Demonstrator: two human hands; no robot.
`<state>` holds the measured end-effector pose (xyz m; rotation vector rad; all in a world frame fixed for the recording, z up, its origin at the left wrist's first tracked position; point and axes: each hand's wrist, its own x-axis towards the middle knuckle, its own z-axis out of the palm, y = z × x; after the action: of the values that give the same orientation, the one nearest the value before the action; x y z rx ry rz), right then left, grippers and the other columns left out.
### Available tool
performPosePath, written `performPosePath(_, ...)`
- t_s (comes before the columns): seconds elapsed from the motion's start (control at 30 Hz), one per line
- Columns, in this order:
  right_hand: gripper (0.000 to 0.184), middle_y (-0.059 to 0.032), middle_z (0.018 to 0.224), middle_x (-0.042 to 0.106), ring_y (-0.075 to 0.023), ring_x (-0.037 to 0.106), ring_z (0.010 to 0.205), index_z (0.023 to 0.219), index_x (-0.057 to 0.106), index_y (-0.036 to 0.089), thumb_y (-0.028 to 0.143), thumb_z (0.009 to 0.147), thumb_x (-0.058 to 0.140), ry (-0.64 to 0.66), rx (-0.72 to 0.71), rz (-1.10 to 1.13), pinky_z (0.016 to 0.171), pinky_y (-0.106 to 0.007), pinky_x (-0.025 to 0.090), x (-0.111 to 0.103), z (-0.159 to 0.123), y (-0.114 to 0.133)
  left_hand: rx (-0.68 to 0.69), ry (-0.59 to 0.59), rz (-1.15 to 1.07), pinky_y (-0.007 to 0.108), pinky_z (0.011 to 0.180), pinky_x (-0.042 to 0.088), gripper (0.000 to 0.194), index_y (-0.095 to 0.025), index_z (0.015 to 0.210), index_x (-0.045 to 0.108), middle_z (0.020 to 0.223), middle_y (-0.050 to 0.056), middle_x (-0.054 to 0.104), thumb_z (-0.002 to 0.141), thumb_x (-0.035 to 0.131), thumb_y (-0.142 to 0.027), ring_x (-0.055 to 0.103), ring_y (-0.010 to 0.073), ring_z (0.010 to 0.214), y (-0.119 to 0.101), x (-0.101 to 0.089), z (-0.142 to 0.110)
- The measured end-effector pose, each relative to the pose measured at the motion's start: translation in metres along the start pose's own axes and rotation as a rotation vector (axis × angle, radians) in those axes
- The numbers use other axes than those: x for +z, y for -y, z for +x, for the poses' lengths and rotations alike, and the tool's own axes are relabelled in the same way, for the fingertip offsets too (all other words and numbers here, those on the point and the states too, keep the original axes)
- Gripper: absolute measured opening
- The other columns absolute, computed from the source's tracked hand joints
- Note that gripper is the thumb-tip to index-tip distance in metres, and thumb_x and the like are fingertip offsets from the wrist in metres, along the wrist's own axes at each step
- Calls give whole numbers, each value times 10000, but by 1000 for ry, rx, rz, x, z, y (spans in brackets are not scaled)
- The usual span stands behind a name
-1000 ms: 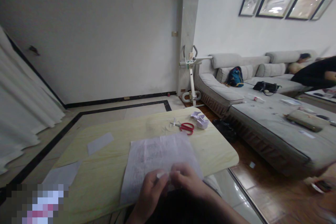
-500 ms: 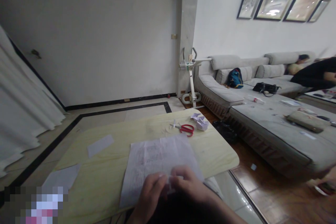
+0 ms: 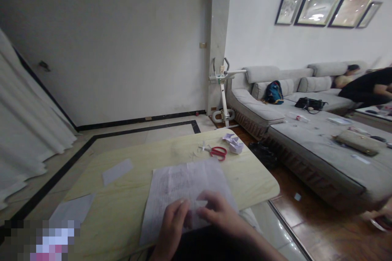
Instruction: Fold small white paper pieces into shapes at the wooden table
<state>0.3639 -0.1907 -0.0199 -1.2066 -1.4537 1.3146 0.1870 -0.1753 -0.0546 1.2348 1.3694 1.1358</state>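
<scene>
A large creased sheet of paper (image 3: 180, 179) with faint printed lines lies on the pale wooden table in front of me. Over its near part is my left hand (image 3: 175, 218), its thumb against curled fingers; whatever is between them is hidden. My right hand (image 3: 219, 210) is a short way to the right, thumb and forefinger around a small whitish piece of paper (image 3: 201, 203). The two hands are apart. Beyond the sheet lie red-handled scissors (image 3: 219, 153), thin paper scraps (image 3: 196, 154) beside their blades, and crumpled paper (image 3: 235, 145).
On the left of the table (image 3: 122, 204) lie a small paper slip (image 3: 117, 172) and another sheet (image 3: 73, 209). A grey sofa (image 3: 306, 147) holding bags stands to the right, with people at its far end. An exercise machine (image 3: 224, 94) stands by the wall.
My hands were close together around something small and whitish. They have now drawn apart, the left one shifting slightly left. The sheet and scissors stay where they were.
</scene>
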Motion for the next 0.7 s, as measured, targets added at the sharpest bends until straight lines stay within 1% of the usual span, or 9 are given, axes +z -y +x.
performPosePath(0.07, 255, 12, 681, 544, -138, 512, 642, 871, 620, 145, 391, 805, 621, 19, 18, 6, 595, -242, 404, 1, 1, -1, 44, 4, 30, 341, 620, 589, 319, -205, 774, 701, 708, 65, 722, 721, 664, -517, 698, 268, 712, 3, 2, 0)
performPosePath(0.13, 231, 16, 657, 529, -133, 503, 623, 805, 605, 146, 377, 819, 594, 25, 28, 22, 580, -239, 399, 3, 1, -2, 61, -15, 29, 340, 610, 590, 333, -204, 788, 700, 750, 77, 735, 736, 649, -528, 701, 266, 707, 7, 3, -1)
performPosePath(0.3, 187, 15, 649, 507, -139, 487, 644, 721, 582, 147, 323, 785, 587, -35, -2, -70, 594, -243, 390, 3, 1, 3, 4, 34, -28, 340, 582, 587, 397, -181, 861, 702, 866, 104, 752, 766, 618, -556, 699, 245, 653, 11, 4, -6)
performPosePath(0.37, 183, 15, 641, 504, -137, 482, 638, 710, 579, 146, 315, 780, 583, -32, -14, -75, 592, -243, 386, 2, 1, 2, -5, 85, -37, 339, 606, 587, 417, -173, 891, 697, 877, 103, 748, 755, 630, -562, 700, 244, 671, 8, 3, -7)
performPosePath(0.43, 175, 19, 627, 505, -131, 478, 614, 715, 575, 147, 310, 779, 579, -16, -10, -35, 575, -237, 383, 2, 0, 0, -5, 157, -28, 334, 629, 582, 428, -164, 911, 693, 828, 91, 742, 747, 646, -557, 694, 240, 678, 5, 3, -9)
performPosePath(0.5, 175, 20, 616, 516, -127, 484, 592, 734, 576, 147, 314, 785, 577, 0, 3, 17, 555, -231, 382, 1, 0, -3, -13, 202, -13, 326, 652, 575, 415, -160, 905, 695, 797, 84, 737, 745, 660, -541, 691, 240, 702, 1, 2, -10)
performPosePath(0.6, 207, 16, 605, 532, -125, 498, 574, 741, 587, 143, 338, 807, 567, 10, 13, 49, 546, -228, 388, 1, 1, -3, -23, 198, 7, 313, 669, 563, 392, -159, 845, 696, 777, 76, 728, 749, 657, -537, 684, 236, 723, -7, 2, -10)
performPosePath(0.7, 237, 18, 582, 523, -120, 494, 555, 708, 588, 142, 345, 824, 551, 2, 3, 21, 538, -226, 386, 1, 3, -2, -24, 203, 36, 300, 630, 546, 395, -163, 739, 674, 676, 54, 685, 746, 637, -556, 653, 218, 652, -13, 3, -11)
